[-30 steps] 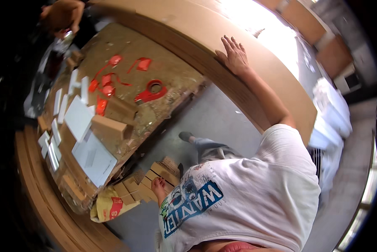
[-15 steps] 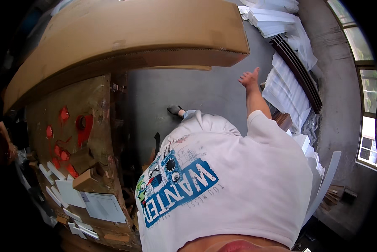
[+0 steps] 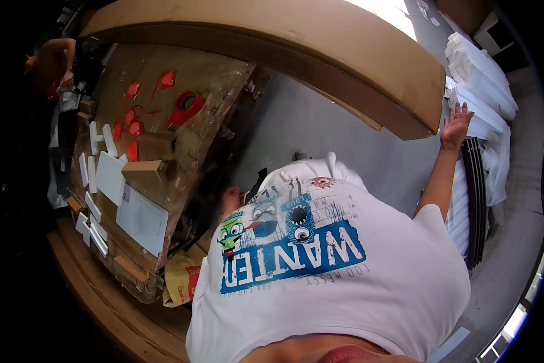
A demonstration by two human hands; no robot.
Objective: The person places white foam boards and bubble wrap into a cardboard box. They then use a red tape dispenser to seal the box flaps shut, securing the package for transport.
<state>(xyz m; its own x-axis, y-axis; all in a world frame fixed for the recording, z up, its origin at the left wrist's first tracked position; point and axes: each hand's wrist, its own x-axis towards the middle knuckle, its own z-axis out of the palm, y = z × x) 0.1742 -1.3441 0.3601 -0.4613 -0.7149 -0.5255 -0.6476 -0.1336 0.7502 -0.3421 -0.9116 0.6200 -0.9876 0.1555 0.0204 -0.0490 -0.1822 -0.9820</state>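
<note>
Right hand (image 3: pixel 455 125), fingers spread, presses the long cardboard box's (image 3: pixel 296 48) end; left hand (image 3: pixel 230 198) grip unclear.

The left hand (image 3: pixel 230 198) is mostly hidden behind the white shirt (image 3: pixel 326 272); only a bit of it shows at the worktable's edge, and whether it holds anything cannot be told. The right hand (image 3: pixel 455 126) is spread beside the end of the long cardboard box (image 3: pixel 272 45), but whether the palm touches the box cannot be told. The box's far face is washed out by glare. The person's legs are hidden under the shirt. A second person (image 3: pixel 51 63) at the upper left is dim and partly lost in the dark rim. The small white pieces (image 3: pixel 93 178) on the worktable (image 3: pixel 223 78) are too small to identify. The yellow bag (image 3: pixel 181 278) is partly tucked under the table.
</note>
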